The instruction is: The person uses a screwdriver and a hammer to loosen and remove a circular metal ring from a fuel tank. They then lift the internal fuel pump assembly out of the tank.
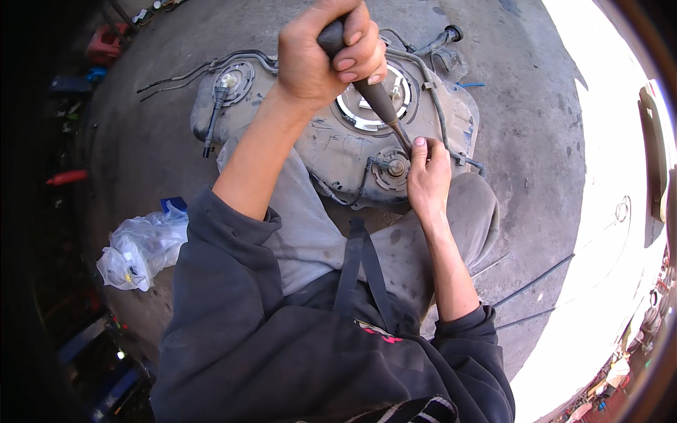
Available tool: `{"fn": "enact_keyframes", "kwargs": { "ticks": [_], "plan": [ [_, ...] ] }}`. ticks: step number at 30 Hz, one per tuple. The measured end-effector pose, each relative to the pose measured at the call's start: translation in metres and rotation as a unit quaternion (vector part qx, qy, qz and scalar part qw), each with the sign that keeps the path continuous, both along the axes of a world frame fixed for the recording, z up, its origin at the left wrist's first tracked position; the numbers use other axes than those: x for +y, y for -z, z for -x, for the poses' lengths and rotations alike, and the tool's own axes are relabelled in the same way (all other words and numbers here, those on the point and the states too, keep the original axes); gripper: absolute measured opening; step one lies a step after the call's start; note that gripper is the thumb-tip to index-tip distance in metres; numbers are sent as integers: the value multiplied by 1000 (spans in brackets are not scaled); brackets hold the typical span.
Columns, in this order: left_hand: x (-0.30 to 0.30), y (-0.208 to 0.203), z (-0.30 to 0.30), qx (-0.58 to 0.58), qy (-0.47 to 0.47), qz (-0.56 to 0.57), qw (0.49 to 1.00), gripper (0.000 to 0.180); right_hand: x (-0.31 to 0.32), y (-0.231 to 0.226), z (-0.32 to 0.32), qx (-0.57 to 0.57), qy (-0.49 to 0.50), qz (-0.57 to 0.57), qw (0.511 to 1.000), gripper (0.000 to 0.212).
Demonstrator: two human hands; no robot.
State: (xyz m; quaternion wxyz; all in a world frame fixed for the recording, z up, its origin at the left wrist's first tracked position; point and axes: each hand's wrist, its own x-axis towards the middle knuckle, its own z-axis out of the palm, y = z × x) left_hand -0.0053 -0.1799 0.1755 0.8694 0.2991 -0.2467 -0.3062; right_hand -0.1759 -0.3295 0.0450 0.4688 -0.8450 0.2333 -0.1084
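A dirty grey fuel tank lies on the concrete floor in front of my knees. My left hand is wrapped around the dark handle of a screwdriver, raised above the tank. The tool's tip points down to a small round fitting on the tank's near right part. My right hand rests beside that fitting, its fingers pinching the screwdriver shaft at the tip. A large white ring opening sits in the tank's middle, behind the tool.
Black hoses and wires run over the tank's far left side. A clear plastic bag lies on the floor at my left. Thin rods lie on the floor at right. Red and blue objects line the dark left edge.
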Motion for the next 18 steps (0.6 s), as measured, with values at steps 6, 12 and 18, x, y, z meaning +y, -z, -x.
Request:
{"fn": "enact_keyframes", "kwargs": {
  "ticks": [6,12,18],
  "plan": [
    [91,-27,-12,-164,57,11,985,49,112,-23,6,93,7,-492,866,36],
    [103,7,-30,-107,139,49,983,51,156,-8,18,121,101,-524,837,24],
    [41,40,-56,32,197,-15,980,53,153,13,9,100,161,-496,848,27]
  ]
}}
